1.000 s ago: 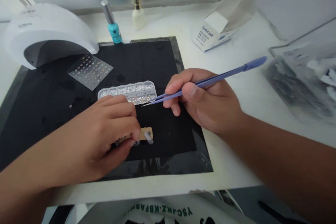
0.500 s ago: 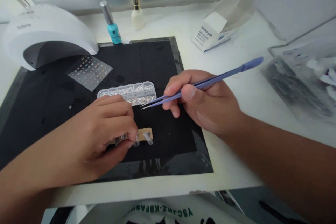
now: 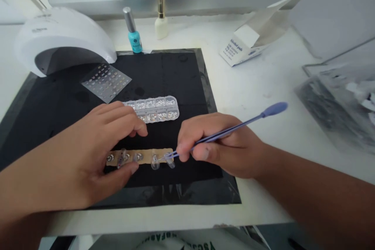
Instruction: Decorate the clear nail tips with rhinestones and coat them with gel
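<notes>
My right hand [image 3: 225,146] grips purple tweezers [image 3: 249,120] like a pen. Their fine tips reach down to a clear false nail tip [image 3: 155,163], close to another clear tip [image 3: 169,160] at the right end of a tan strip [image 3: 147,155]. Several clear tips sit on round metal mounts along this strip. My left hand [image 3: 93,152] rests over the strip's left part, thumb near its front edge and index finger lifted apart. Behind, a clear divided case [image 3: 164,108] holds tiny shiny rhinestones; the left hand hides its left end.
A black mat [image 3: 181,74] covers the work area, with a sticker sheet [image 3: 107,83] by a white nail lamp [image 3: 67,39]. Blue [image 3: 134,41] and cream [image 3: 161,27] polish bottles stand behind. An alcohol pads box [image 3: 240,49] and plastic bags [image 3: 331,101] lie right.
My right hand has lowered the tweezers from beside the rhinestone case to the strip. The left fingers have opened and drawn back left, uncovering more of the strip.
</notes>
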The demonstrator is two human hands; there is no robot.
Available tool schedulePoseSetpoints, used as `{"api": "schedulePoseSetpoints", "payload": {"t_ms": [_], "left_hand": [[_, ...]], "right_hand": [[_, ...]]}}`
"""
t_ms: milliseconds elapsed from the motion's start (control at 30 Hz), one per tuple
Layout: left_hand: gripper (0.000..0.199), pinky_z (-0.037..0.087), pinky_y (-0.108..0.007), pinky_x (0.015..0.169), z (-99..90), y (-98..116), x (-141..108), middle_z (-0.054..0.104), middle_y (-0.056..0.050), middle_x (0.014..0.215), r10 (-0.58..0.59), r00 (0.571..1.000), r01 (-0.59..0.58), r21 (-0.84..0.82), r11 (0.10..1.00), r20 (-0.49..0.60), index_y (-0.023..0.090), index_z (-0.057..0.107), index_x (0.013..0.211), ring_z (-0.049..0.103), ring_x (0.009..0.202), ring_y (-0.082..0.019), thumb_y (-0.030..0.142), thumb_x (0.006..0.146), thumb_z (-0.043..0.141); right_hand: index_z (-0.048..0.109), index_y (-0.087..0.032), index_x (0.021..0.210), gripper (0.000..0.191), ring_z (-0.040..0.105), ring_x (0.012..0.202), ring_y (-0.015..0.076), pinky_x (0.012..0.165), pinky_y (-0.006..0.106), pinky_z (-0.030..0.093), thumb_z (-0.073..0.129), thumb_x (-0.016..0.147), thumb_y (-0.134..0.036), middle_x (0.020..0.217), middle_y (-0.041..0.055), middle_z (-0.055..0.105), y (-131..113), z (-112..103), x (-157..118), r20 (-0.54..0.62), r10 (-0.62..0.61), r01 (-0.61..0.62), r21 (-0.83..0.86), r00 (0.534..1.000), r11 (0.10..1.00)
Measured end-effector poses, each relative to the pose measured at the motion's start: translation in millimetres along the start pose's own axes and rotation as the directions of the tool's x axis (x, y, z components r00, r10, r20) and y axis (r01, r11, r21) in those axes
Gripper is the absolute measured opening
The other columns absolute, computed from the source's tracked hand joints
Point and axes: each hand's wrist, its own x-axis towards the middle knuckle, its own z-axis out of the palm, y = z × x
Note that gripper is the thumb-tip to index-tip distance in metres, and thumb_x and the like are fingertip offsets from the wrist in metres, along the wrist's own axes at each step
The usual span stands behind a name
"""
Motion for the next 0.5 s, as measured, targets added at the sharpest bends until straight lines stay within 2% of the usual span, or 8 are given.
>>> {"api": "schedulePoseSetpoints", "payload": {"t_ms": [100, 233, 500], "left_hand": [[0.031, 0.045, -0.038, 0.087, 1.2, -3.2, -2.5, 0.06, -0.003, 0.11, -0.009, 0.999, 0.007, 0.041, 0.999, 0.051, 0.026, 0.053, 0.119, 0.055, 0.104, -0.024, 0.029, 0.09, 0.061], [0.038, 0.046, -0.042, 0.086, 3.5, -4.1, -4.2, 0.063, -0.003, 0.111, -0.013, 0.995, 0.008, 0.054, 0.998, 0.101, 0.027, 0.055, 0.123, 0.057, 0.102, -0.027, 0.033, 0.087, 0.067], [0.029, 0.043, -0.043, 0.081, 5.7, -1.5, -5.0, 0.063, -0.005, 0.105, 0.008, 0.997, -0.012, 0.042, 0.999, 0.08, 0.025, 0.059, 0.114, 0.055, 0.095, -0.026, 0.03, 0.087, 0.067]], "right_hand": [[0.074, -0.01, 0.092, 0.016, 0.069, 0.074, 0.0122, 0.068, 0.022, 0.055, 0.066, 0.099, -0.023, 0.081, 0.0059, 0.073, -0.8, -1.4, 0.7, 0.015, -0.012, 0.013, -0.059, 1.0, 0.998], [0.075, -0.011, 0.093, 0.016, 0.069, 0.074, 0.0121, 0.069, 0.023, 0.055, 0.064, 0.1, -0.022, 0.081, 0.0059, 0.073, -1.7, -2.9, 0.9, 0.03, -0.017, 0.02, -0.096, 0.999, 0.995], [0.076, -0.011, 0.094, 0.02, 0.066, 0.072, 0.0092, 0.064, 0.019, 0.052, 0.067, 0.1, -0.028, 0.08, 0.0054, 0.073, -1.1, -2.3, 1.1, -0.001, -0.018, 0.018, -0.085, 1.0, 0.996]]}}
